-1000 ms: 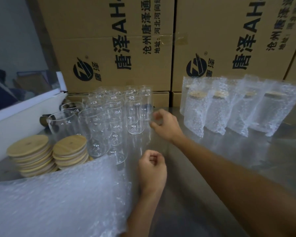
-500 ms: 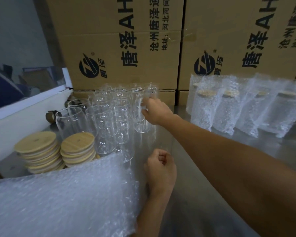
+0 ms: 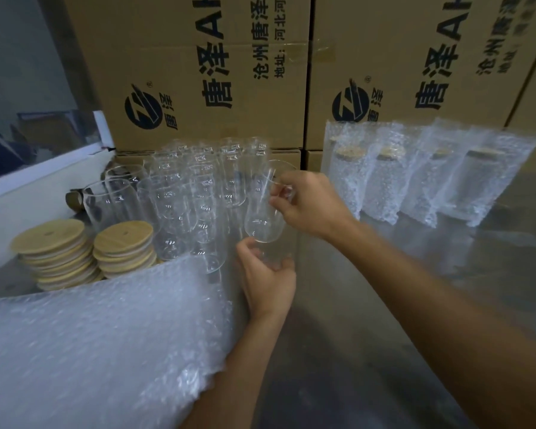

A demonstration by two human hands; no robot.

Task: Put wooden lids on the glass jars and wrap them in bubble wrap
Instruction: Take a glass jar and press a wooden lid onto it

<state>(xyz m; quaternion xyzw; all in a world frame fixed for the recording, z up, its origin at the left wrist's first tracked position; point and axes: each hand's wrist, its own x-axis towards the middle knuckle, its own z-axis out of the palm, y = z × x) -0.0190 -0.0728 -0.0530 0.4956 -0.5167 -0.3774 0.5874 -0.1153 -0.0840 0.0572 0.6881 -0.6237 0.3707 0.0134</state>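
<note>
My right hand (image 3: 310, 205) pinched a glass jar (image 3: 265, 209) by its rim; my left hand (image 3: 268, 280) cupped loosely beneath, above the steel worktop (image 3: 384, 305) beside stacked cartons (image 3: 198, 72).

Your right hand (image 3: 310, 205) pinches the rim of a tilted glass jar (image 3: 265, 209) above the tabletop (image 3: 369, 320); your left hand (image 3: 268, 283) cups beneath it; lid stacks (image 3: 84, 252) and bubble wrap (image 3: 99, 345) lie left; wrapped jars (image 3: 415, 178) stand right.

Lids (image 3: 84, 252) lie left of jars (image 3: 198, 187); wrapped jars (image 3: 415, 181) stand right.
</note>
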